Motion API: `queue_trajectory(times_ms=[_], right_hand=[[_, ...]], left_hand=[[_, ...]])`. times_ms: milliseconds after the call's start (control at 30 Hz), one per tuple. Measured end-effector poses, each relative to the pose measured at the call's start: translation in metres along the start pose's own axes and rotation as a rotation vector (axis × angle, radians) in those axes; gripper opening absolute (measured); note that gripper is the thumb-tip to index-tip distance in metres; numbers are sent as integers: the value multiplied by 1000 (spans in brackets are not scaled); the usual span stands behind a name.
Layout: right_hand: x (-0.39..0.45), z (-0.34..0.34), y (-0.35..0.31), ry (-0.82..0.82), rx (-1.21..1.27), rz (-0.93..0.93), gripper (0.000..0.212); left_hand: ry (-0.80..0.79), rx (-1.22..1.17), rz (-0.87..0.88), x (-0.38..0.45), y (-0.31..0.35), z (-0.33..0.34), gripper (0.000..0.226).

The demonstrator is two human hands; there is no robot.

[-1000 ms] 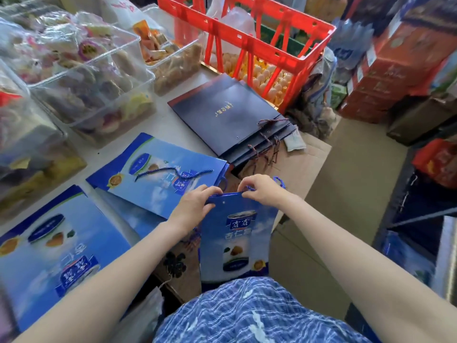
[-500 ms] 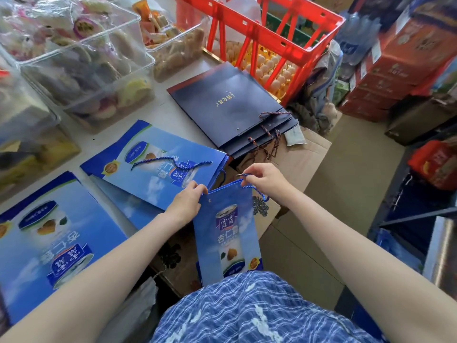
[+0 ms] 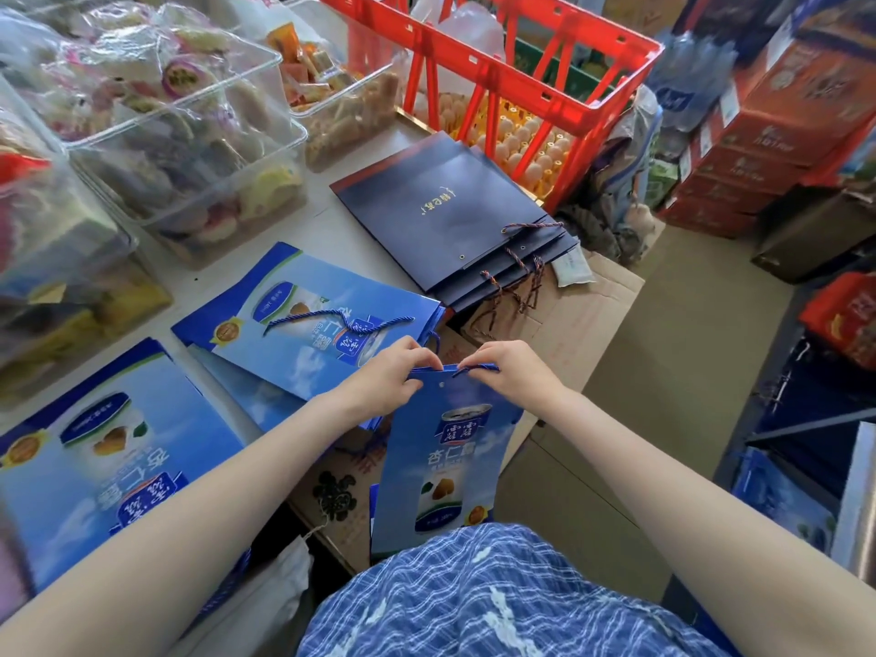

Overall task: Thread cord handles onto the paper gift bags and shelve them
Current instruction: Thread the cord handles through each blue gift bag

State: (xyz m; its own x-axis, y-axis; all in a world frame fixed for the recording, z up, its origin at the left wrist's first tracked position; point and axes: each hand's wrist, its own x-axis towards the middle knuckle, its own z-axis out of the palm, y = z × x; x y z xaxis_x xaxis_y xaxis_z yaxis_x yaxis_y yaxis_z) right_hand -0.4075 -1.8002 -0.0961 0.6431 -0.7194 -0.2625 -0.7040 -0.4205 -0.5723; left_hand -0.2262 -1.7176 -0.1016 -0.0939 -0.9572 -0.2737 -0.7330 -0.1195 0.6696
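Observation:
A flat blue paper gift bag [image 3: 445, 462] stands upright against my lap, printed side toward me. My left hand [image 3: 388, 377] pinches its top edge at the left, close to a small punched hole. My right hand [image 3: 507, 372] pinches a blue cord [image 3: 476, 369] lying along the top edge at the right. Another blue bag [image 3: 303, 324] with a blue cord handle lies flat on the table to the left. A larger blue bag [image 3: 109, 448] lies nearer the table's front left.
A stack of dark navy bags [image 3: 441, 215] with twisted cord handles lies behind my hands. Clear tubs of snacks [image 3: 189, 135] line the table's left. A red crate [image 3: 512, 73] stands at the back over eggs. A cardboard box [image 3: 592, 301] sits below; red cartons [image 3: 768, 135] stand far right.
My hands have drawn closer together along the bag's top edge. The bag has turned more upright and square to me. The cord now lies along the top edge under my right fingers.

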Motion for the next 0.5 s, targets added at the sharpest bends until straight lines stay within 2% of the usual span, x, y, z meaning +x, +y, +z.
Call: queue_trajectory(times_ms=[100,200,300,400,500], right_hand=[[-3,-3,-2,26,-15,35,20],[-9,-11,-8,49,22,-31,18],[-13,-36,-21,98,44,-125,16],[-16,-65,-35,127,-11,-243,15],[-19,-94,-42,173,-32,-288,14]], left_hand=[[-14,35,42,-3,8,-6,29],[28,109,125,-9,11,-13,32],[170,200,300,-11,19,-26,30],[387,370,500,-3,38,-40,24],[489,423,581,2,57,-55,27]])
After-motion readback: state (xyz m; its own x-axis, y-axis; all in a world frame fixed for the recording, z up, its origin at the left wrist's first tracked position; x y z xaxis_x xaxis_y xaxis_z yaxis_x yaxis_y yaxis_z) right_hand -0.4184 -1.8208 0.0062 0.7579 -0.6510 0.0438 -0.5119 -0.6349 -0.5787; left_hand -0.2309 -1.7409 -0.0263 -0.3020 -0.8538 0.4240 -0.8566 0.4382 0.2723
